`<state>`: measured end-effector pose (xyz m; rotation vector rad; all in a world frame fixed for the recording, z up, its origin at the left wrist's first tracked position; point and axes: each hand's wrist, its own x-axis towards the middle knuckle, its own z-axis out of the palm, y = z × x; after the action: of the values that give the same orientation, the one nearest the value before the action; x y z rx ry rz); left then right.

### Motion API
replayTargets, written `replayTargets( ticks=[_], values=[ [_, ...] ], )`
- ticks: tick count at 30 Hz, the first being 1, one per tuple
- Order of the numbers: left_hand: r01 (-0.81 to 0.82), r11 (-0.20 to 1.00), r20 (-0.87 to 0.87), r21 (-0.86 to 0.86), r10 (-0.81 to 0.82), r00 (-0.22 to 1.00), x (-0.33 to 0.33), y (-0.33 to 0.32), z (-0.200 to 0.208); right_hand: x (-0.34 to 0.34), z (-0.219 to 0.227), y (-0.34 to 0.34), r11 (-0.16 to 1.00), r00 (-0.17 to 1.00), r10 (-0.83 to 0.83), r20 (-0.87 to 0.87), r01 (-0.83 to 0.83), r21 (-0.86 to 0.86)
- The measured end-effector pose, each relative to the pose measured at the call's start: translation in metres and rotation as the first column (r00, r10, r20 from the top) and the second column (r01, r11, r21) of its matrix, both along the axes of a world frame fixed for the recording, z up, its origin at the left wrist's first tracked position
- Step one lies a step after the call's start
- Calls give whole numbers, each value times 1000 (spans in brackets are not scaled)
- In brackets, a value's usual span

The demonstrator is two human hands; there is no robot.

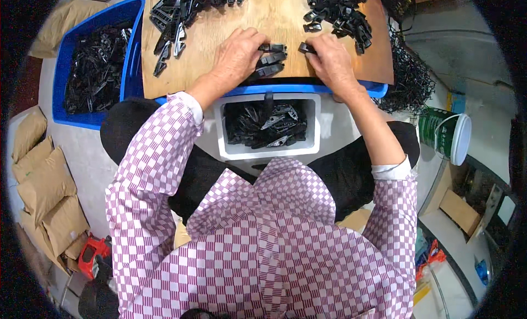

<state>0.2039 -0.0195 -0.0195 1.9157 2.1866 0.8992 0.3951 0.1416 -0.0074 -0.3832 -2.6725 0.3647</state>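
My left hand is closed at the near middle of a wooden board, its fingertips against a short row of black plastic parts. To its right, my right hand pinches a small black plastic clip between thumb and fingers, just above the board. A heap of long, ribbed black plastic pieces lies at the board's far left. Small black clips are heaped at the far right. My left fingertips are partly hidden.
Below the board's near edge stands a white foam box with black pieces inside. A blue crate of black parts is on the left. On the right are black scrap and a green bucket. Brown sacks lie at far left.
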Motion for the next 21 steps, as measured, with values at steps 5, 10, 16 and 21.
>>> replayTargets(
  ticks=[5, 10, 16, 21],
  values=[
    [-88, 994, 7, 62, 87, 996, -7, 0, 0, -5, 6, 8, 970, 982, 15, 190, -60, 234],
    [-50, 995, -5, -89, 50, 999, -14, 4, 5, -18, 6, 13, 998, 996, 58, 73, -57, -20],
    [-29, 997, 1, -77, 29, 1000, -16, 9, 7, -43, 21, 6, 988, 949, 132, 286, -148, 36],
    [0, 996, 14, -84, 1, 1000, -18, 9, 7, -50, 28, 6, 988, 916, 143, 374, -157, 6]
  ],
)
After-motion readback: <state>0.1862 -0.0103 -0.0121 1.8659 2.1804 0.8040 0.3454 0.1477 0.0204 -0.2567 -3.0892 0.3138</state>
